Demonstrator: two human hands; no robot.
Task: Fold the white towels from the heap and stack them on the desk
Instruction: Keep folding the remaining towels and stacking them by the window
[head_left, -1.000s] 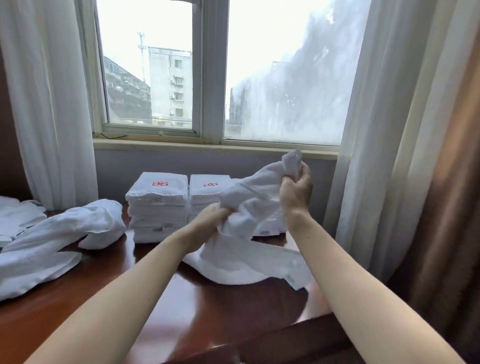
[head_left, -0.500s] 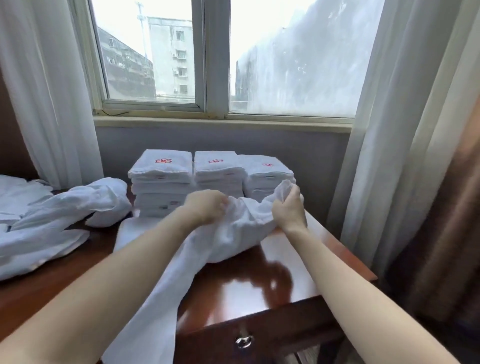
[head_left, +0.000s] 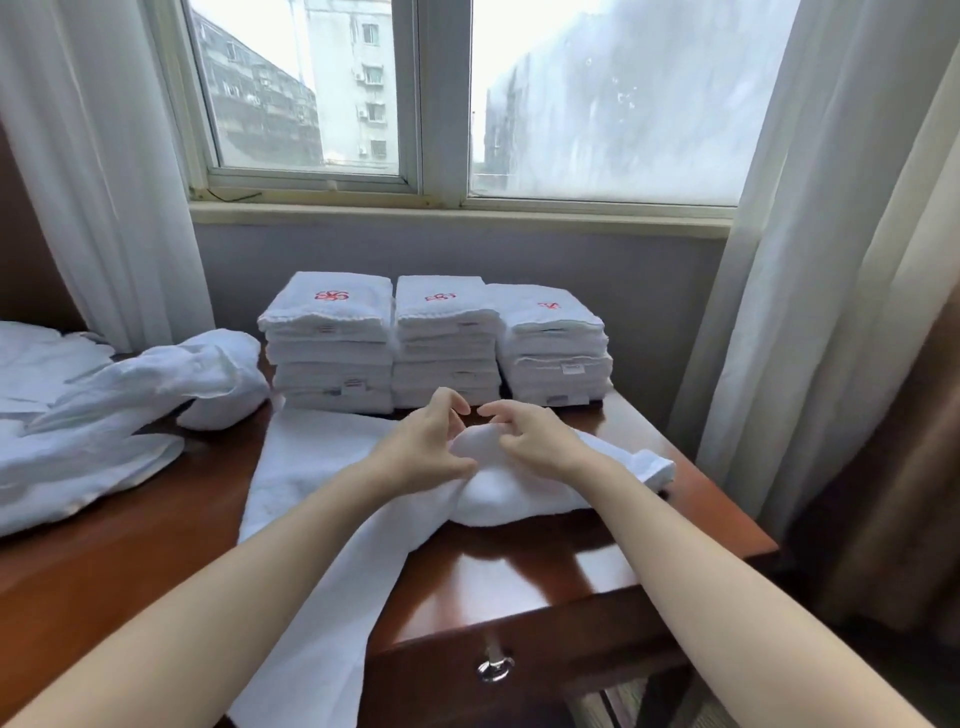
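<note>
**Three stacks standing, one towel bunched under both hands**

Far left in the frame, the heap of unfolded white towels sprawls across the brown worktop. Its rolled end lies just beside the leftmost stack. The stacks stand side by side at centre, against the wall under the window, each topped by a red emblem.

In front of them lies the towel being worked. A flat stretch at centre left reaches the foot of the stacks, and one end hangs over the worktop's front edge at lower centre. The rest is gathered into a soft mound right of centre.

The left hand rests on the mound's left flank, with its thumb lying on the cloth. The right hand sits on top of the mound. Both are half curled, and their hooked forefingers nearly meet with no cloth between them. Whether the lower fingers pinch any fabric cannot be told.

The towel looks like terry, which should be light, limp and grippy rather than slippery. It will probably keep no shape of its own. The overhanging end may drag the cloth off the worktop if it is let go.

Pinching the middle would likely only raise a lump. The hems and corners are the better holds. One free corner pokes out at the mound's right side, and its partner on the same short edge is the other point to find. A pale curtain hangs at the far right.
</note>
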